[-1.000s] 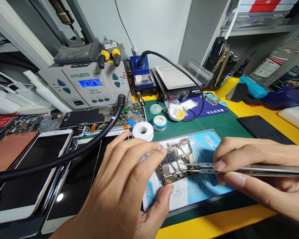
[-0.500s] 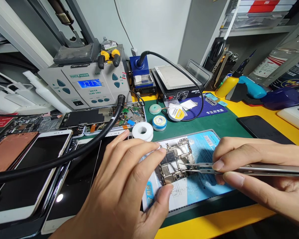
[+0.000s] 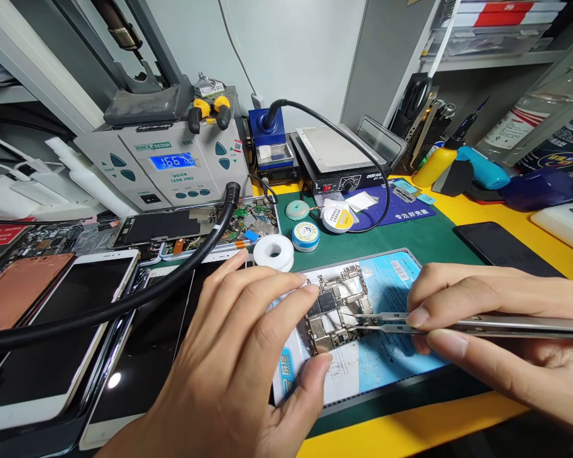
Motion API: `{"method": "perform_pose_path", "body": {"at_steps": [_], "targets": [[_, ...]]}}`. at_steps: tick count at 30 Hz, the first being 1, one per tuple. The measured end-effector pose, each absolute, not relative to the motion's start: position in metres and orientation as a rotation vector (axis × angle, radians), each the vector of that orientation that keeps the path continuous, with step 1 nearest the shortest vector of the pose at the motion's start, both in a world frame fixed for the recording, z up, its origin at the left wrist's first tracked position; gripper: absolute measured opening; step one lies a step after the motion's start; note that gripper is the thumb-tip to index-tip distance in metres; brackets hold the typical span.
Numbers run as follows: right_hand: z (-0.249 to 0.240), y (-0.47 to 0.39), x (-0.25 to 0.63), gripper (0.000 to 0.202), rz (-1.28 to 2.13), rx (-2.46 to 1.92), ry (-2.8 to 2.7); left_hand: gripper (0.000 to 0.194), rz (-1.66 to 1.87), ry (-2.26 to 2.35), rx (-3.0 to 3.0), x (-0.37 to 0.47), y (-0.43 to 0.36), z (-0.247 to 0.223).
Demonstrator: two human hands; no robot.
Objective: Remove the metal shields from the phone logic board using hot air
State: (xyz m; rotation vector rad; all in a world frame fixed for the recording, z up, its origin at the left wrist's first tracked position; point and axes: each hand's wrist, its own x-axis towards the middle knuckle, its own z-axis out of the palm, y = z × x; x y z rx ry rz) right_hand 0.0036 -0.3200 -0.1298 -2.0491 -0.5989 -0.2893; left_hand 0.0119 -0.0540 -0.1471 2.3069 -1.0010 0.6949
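I am pinching the tweezers (image 3: 386, 321) in my right hand (image 3: 496, 331), thumb below and forefinger on top, so this grip is clamped on the tool. Their two thin tips are lying over the right part of the circuit board (image 3: 334, 308), very near each other; whether they are gripping a part I cannot tell, it is too small to make out. The board is resting on the blue-and-white sheet (image 3: 391, 356) on the green mat (image 3: 410, 235) of the counter, between my two hands. My left hand (image 3: 239, 369) is bracing it: forefinger tip at the upper left edge, thumb tip at the lower edge, the fingers spread and closed on nothing.

To do this well, I judge, I am keeping my right hand low and steadied, squeezing only lightly so the tips do not slip or flick anything off. The left fingertips should press just on the board's rim, clear of the components. The black hose (image 3: 124, 299) is lying well to the left, out of the way.
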Motion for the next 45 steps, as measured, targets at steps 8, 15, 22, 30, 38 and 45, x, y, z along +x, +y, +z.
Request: {"method": "perform_pose_path", "body": {"at_steps": [8,15,22,30,38,45], "targets": [[-0.128,-0.327,0.004,0.020,-0.226,-1.959,-0.546,0.050,0.703,-1.002,2.292,0.010,-0.053,-0.146],[-0.124,-0.326,0.013,0.002,-0.275,-1.643,-0.202,0.049,0.700,-1.002,2.288,0.013,-0.052,-0.146],[-0.124,-0.320,0.028,0.012,-0.469,-1.369,0.112,0.050,0.597,-1.030,2.300,0.015,-0.048,-0.147],[-0.124,-0.337,0.040,0.023,-0.530,-1.287,0.038,0.043,0.508,-1.060,2.371,0.020,-0.044,-0.141],[-0.146,-0.347,0.061,0.024,-0.698,-1.400,0.008,0.024,0.365,-0.956,2.667,0.069,-0.082,-0.097],[-0.149,-0.344,0.059,0.022,-0.705,-1.599,-0.071,0.035,-0.029,-0.827,3.026,0.133,-0.158,-0.094]]}}
